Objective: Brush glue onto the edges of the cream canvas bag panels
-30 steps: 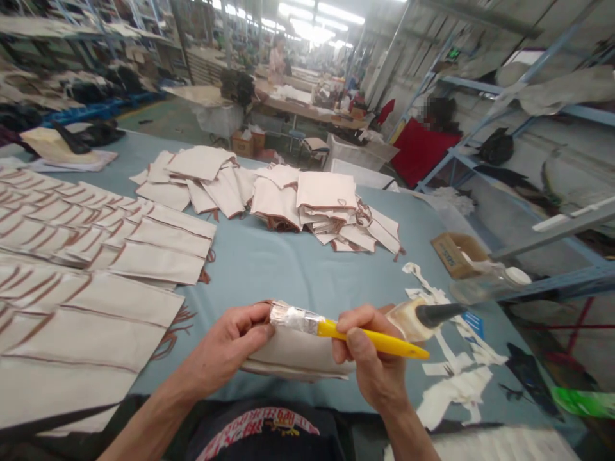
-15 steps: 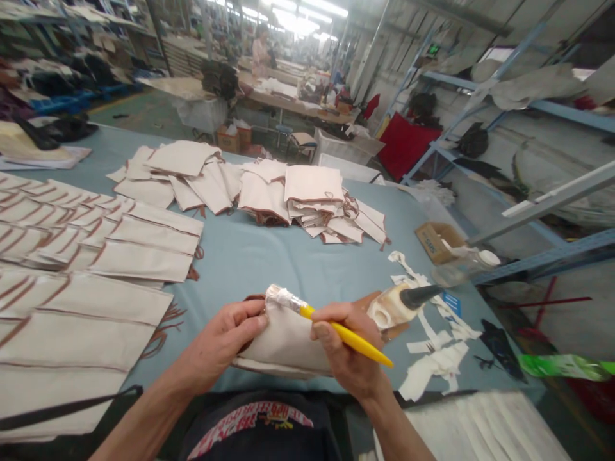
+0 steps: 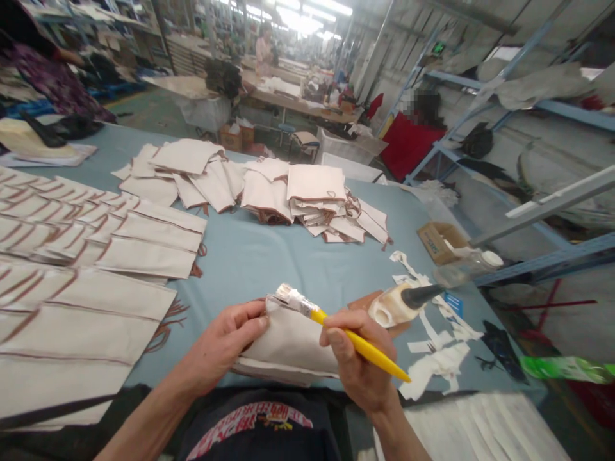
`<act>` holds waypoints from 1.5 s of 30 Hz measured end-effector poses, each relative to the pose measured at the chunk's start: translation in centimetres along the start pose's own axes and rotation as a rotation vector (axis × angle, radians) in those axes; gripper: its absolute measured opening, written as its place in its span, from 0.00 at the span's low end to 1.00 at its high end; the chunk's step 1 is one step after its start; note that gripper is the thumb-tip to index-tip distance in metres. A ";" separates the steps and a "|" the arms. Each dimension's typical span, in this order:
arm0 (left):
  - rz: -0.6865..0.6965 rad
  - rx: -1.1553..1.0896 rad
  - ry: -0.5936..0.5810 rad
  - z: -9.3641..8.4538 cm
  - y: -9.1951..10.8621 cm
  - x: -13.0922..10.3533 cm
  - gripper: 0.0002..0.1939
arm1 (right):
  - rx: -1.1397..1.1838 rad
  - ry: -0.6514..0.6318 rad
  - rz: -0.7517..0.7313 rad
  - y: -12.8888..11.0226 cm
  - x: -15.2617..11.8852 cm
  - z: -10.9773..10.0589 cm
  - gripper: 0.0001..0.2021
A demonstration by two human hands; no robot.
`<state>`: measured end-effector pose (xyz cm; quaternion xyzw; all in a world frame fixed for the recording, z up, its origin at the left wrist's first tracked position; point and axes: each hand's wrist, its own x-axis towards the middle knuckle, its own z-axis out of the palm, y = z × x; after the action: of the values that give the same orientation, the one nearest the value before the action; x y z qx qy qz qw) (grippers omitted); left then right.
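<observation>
Presumably light and pliable, the cream piece suits an edge hold: left hand pinching its left end, right hand gripping the brush.

At the one bench in front of me are one left hand, one right hand, one yellow-handled brush, one dark-nozzled bottle, one white-capped clear container and one cardboard box; the cream fabric pieces are too many to count.
</observation>
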<state>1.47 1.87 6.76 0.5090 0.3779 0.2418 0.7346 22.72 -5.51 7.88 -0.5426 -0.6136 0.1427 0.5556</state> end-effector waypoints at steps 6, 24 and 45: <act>0.486 0.644 0.128 0.7 -1.7 0.0 0.14 | 0.321 0.156 0.365 0.6 0.2 0.5 0.18; 0.951 1.189 0.265 0.6 -3.5 2.4 0.14 | 0.267 0.136 0.476 1.1 0.9 0.5 0.23; 0.980 1.165 0.252 0.3 -4.0 4.2 0.13 | 0.279 0.167 0.639 3.0 3.8 0.3 0.24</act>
<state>4.12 3.35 1.77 0.8914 0.2563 0.3576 0.1086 24.78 -1.13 7.43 -0.6356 -0.3402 0.3470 0.5999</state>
